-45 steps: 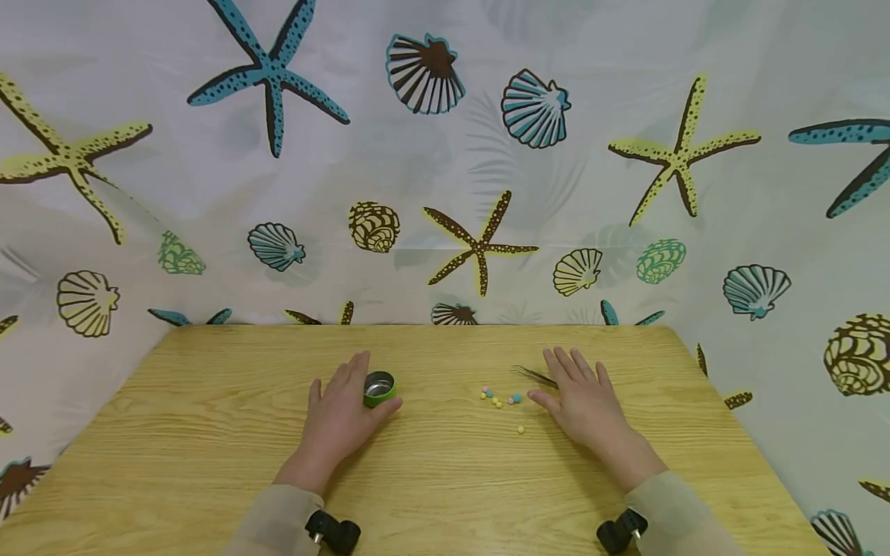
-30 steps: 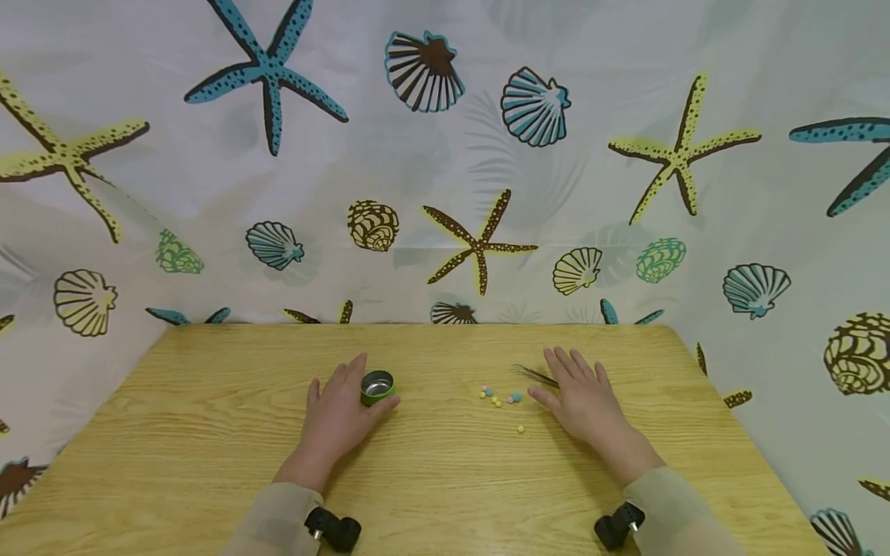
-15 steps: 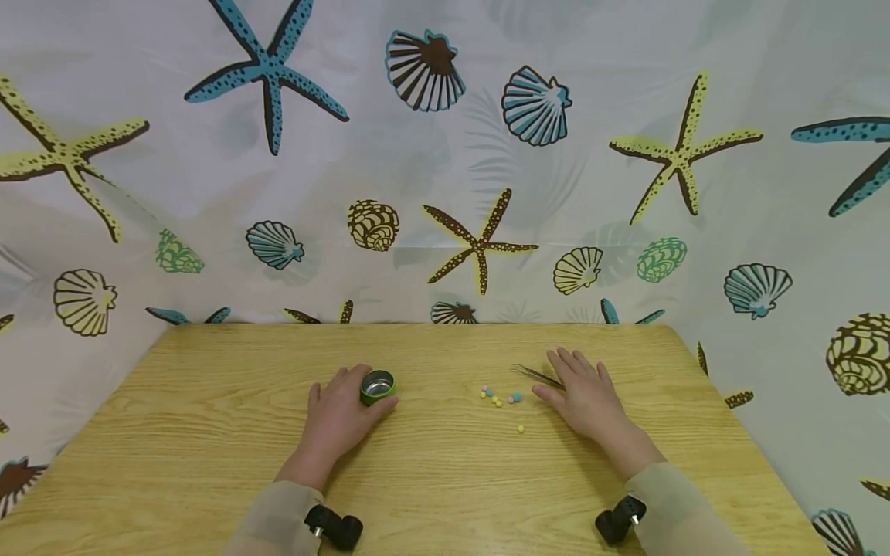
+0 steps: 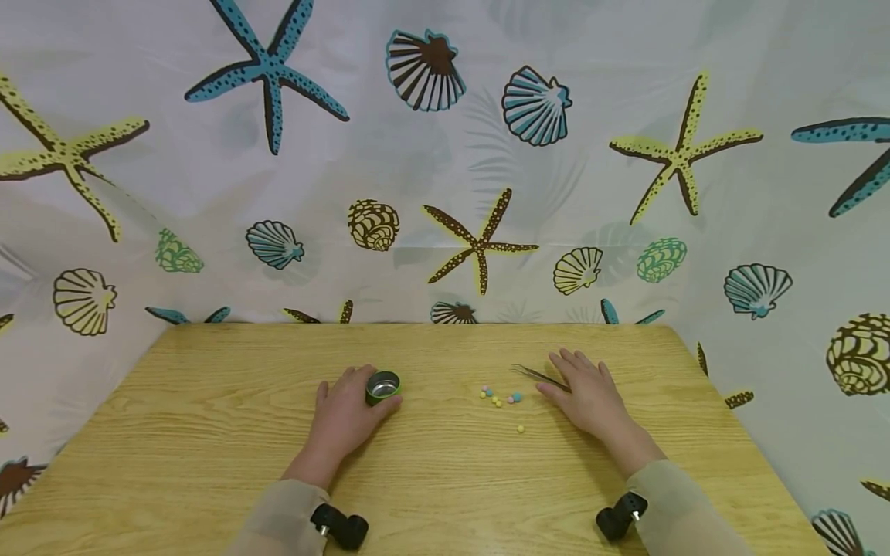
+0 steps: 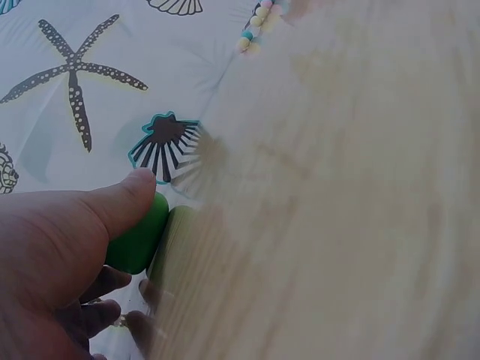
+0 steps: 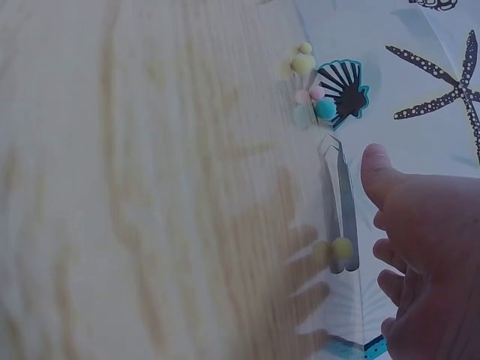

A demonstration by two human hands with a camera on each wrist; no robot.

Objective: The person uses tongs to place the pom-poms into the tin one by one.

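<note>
In the head view, a small round green tin (image 4: 376, 401) with a silvery inside stands upright on the table. My left hand (image 4: 345, 413) holds it, thumb along the near side and fingers round the far side. The left wrist view shows the thumb against its green wall (image 5: 142, 241). Over to the right, my right hand (image 4: 591, 398) hovers over the back end of a pair of bent-tip tweezers (image 4: 534, 374), fingers loosely bent. In the right wrist view the tweezers (image 6: 346, 206) lie flat, apart from the thumb.
Between the hands lie several small yellow, pink and blue beads (image 4: 517, 398) on the wooden table (image 4: 445, 479). One yellow bead (image 4: 521, 428) sits nearer the front, by itself. A white cloth (image 4: 445, 154) printed with starfish and shells hangs behind the table's back edge.
The left fingers have curled round the tin, which has shifted slightly to the right. My right hand has drawn back a little, its fingers bending, and more of the tweezers shows.
</note>
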